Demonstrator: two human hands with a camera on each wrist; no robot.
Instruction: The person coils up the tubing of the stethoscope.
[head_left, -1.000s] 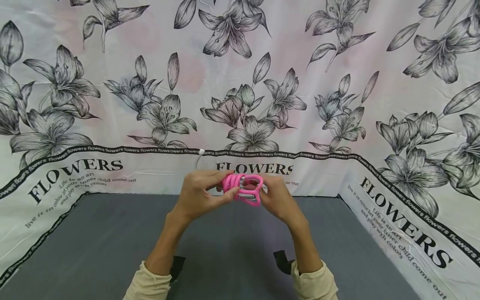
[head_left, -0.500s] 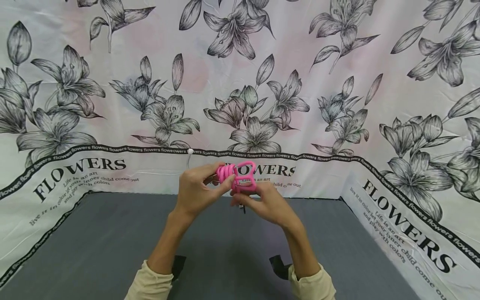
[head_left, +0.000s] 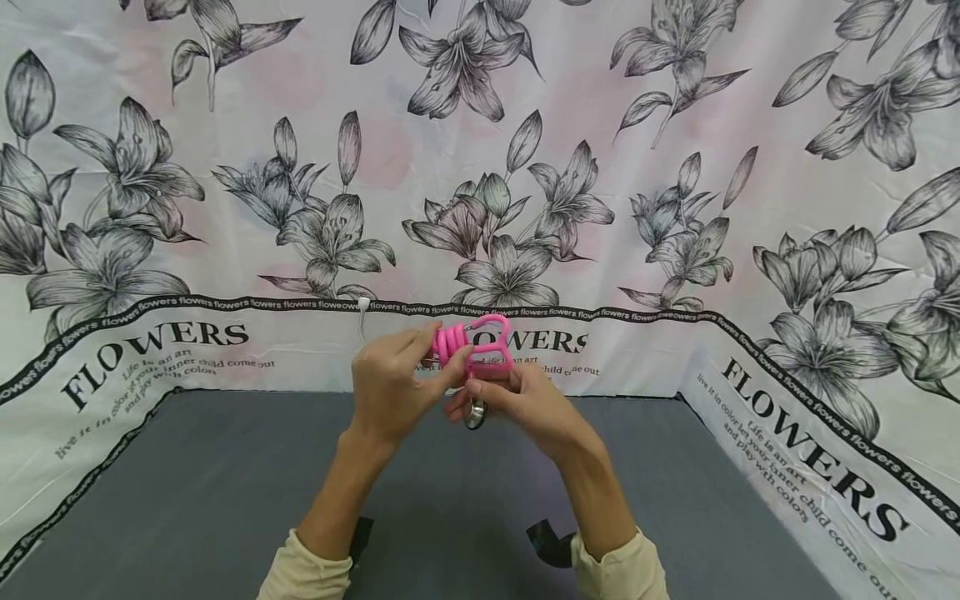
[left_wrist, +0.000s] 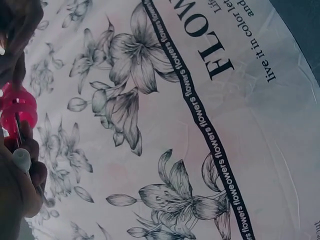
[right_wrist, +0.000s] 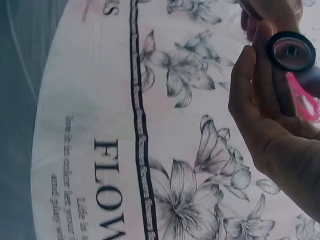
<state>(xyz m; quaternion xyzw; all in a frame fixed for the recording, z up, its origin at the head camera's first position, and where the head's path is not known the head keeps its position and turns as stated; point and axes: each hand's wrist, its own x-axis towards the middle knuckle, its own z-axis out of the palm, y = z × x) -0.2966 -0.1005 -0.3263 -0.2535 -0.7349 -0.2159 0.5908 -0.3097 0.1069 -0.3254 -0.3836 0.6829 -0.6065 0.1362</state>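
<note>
A stethoscope with pink tubing (head_left: 452,342) is held up in front of the floral backdrop, its tubing wound into a coil with open loops towards the right. My left hand (head_left: 384,383) pinches the coil between thumb and fingers. A thin metal ear tube rises beside that hand, ending in a white ear tip (head_left: 363,304), also near the left-hand fingers as a white ear tip (left_wrist: 21,159) in the left wrist view. Below the loops, my right hand (head_left: 536,408) holds the round metal chest piece (head_left: 475,413), whose black-rimmed face (right_wrist: 291,51) shows in the right wrist view.
A dark grey table top (head_left: 450,500) lies beneath both hands. White fabric (head_left: 487,192) printed with flowers and lettering hangs behind and along the sides. Black strap-like pieces (head_left: 551,543) show beside both sleeves.
My right hand has gone from the loops' right side to below them, and the chest piece has come into sight there. The white ear tip has swung left. My left hand keeps its hold.
</note>
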